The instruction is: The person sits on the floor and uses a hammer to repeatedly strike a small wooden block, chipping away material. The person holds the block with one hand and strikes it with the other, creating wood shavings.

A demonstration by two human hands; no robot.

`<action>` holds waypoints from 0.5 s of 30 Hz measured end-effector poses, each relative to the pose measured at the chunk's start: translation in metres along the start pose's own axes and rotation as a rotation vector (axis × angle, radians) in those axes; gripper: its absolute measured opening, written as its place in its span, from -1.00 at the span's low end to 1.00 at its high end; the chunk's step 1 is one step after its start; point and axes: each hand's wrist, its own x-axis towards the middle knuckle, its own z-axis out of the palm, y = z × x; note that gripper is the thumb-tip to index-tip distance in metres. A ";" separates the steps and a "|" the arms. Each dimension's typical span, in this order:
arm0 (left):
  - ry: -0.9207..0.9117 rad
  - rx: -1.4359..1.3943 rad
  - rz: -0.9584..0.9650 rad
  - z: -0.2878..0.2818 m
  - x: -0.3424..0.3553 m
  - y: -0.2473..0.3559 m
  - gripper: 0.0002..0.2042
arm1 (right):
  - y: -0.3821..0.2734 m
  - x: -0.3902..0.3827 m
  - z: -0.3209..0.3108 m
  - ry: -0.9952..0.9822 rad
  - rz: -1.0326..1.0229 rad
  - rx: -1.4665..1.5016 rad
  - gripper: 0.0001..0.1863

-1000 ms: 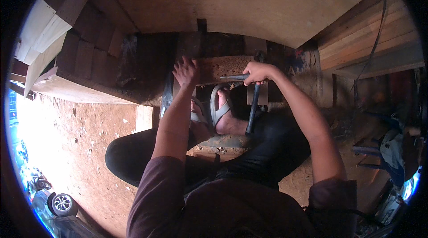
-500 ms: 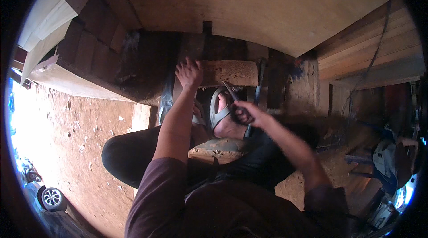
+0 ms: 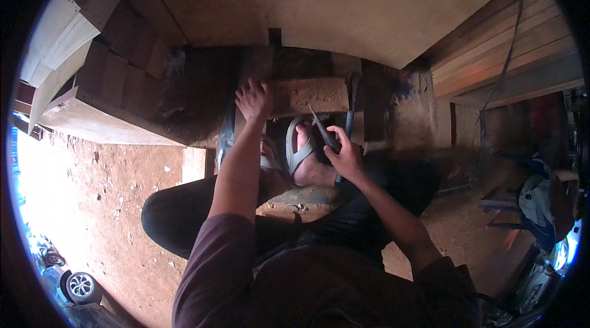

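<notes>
My left hand (image 3: 254, 102), fingers spread, rests at the left end of a brown wooden block (image 3: 316, 94). The block lies crosswise beyond my feet, its face rough and pitted. My right hand (image 3: 346, 154) grips a narrow pointed knife-like tool (image 3: 319, 122) by its dark handle; the thumb and forefinger stand a little apart. Its tip points up and left, close to the block's near edge; whether they touch I cannot tell. Beside the block's right end lies a hammer-like tool (image 3: 350, 106) with a long bluish handle.
My sandalled feet (image 3: 301, 153) are just under the block. A large wooden panel (image 3: 344, 8) spans the far side. Stacked boards (image 3: 510, 51) stand at right, more wooden pieces (image 3: 123, 63) at left. Bare earth (image 3: 129, 193) with chips lies left; a car wheel (image 3: 83, 287) shows lower left.
The right hand has shifted slightly right, its thumb and forefinger have loosened, and the pointed tool has turned a little. My left hand stays at the block. The whole view has shifted slightly.
</notes>
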 end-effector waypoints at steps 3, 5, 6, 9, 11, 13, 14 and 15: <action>0.057 0.013 0.008 0.005 0.001 -0.003 -0.49 | 0.005 0.005 -0.005 0.163 -0.074 -0.103 -0.47; 0.048 0.061 0.002 0.006 0.000 -0.003 -0.49 | 0.015 0.011 0.002 0.075 0.015 -0.181 -0.42; 0.076 0.041 0.016 0.006 -0.001 -0.003 -0.49 | 0.020 0.013 0.009 -0.045 0.121 -0.230 -0.40; 0.019 0.006 -0.010 0.003 -0.001 -0.002 -0.50 | 0.032 0.012 0.022 -0.354 0.268 -0.122 -0.39; 0.046 -0.002 0.009 0.000 -0.001 -0.003 -0.51 | 0.032 0.008 0.029 -0.250 -0.108 -0.053 -0.40; 0.002 -0.006 -0.011 -0.002 -0.002 -0.004 -0.52 | 0.029 0.006 0.035 -0.093 -0.089 0.049 -0.45; -0.009 -0.008 -0.003 -0.002 -0.002 -0.004 -0.52 | 0.027 0.008 0.037 0.031 -0.069 0.017 -0.45; 0.012 -0.016 0.020 -0.002 -0.001 -0.003 -0.52 | 0.025 0.010 0.039 0.128 -0.039 -0.024 -0.46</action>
